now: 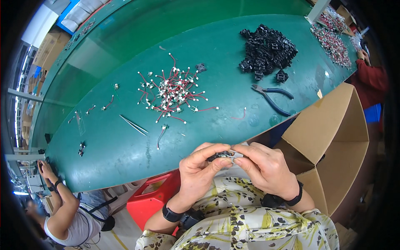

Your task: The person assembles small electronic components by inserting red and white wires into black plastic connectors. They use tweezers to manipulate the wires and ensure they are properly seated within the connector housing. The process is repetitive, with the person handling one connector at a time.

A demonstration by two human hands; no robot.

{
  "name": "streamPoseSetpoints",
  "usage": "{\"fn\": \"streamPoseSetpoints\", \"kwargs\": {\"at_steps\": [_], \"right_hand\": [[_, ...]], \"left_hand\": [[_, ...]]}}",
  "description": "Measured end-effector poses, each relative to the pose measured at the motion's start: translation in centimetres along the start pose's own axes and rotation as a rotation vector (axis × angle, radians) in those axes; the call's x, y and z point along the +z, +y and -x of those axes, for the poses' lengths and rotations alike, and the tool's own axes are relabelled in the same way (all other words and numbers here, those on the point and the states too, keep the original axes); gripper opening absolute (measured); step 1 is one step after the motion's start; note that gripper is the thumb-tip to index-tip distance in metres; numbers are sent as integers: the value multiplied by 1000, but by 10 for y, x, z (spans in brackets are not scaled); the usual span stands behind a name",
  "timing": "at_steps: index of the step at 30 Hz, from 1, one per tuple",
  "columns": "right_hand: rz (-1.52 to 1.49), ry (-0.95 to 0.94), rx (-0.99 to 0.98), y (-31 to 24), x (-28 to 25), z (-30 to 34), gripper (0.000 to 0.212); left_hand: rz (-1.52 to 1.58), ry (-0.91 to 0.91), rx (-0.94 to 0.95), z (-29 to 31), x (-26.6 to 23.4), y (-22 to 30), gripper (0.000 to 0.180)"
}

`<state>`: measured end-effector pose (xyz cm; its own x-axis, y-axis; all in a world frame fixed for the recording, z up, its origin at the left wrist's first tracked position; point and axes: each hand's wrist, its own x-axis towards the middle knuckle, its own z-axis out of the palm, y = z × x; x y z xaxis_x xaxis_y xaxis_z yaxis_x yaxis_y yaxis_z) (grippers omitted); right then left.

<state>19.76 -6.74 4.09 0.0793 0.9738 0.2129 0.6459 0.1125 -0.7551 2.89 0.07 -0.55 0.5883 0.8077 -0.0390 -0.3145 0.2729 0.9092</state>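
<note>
Both hands meet at the table's front edge, in front of my body. My left hand (199, 168) pinches a small black plastic part (219, 156) between thumb and fingers. My right hand (266, 168) is closed, its thumb and forefinger pressed on a thin silvery piece (234, 155) that touches the black part's right end. My fingers cover most of both. Ahead to the left lies a pile of small white-and-green pieces with red wires (173, 93). Tweezers (133, 125) rest left of it. Black-and-blue cutting pliers (273, 98) lie ahead to the right.
A heap of black plastic parts (266, 50) sits at the back right of the green table (216, 121). An open cardboard box (321, 125) stands against the table at my right. A red stool (154, 196) is lower left. Co-workers' hands (45, 168) show at both sides.
</note>
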Motion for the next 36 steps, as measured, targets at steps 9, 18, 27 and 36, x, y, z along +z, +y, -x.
{"fn": "streamPoseSetpoints", "kwargs": {"at_steps": [9, 18, 27, 36], "right_hand": [[45, -18, -5, 6, 2, 1, 17], [-74, -42, 60, 22, 8, -13, 18], [-371, -163, 229, 16, -4, -16, 25], [-581, -360, 359, 10, 7, -19, 24]], "left_hand": [[-372, -14, 94, -2, -1, 8, 22], [-304, 52, 61, -10, 1, -3, 32], [-75, 125, -49, 0, -9, 3, 41], [-340, 81, 140, 8, -13, 14, 39]]}}
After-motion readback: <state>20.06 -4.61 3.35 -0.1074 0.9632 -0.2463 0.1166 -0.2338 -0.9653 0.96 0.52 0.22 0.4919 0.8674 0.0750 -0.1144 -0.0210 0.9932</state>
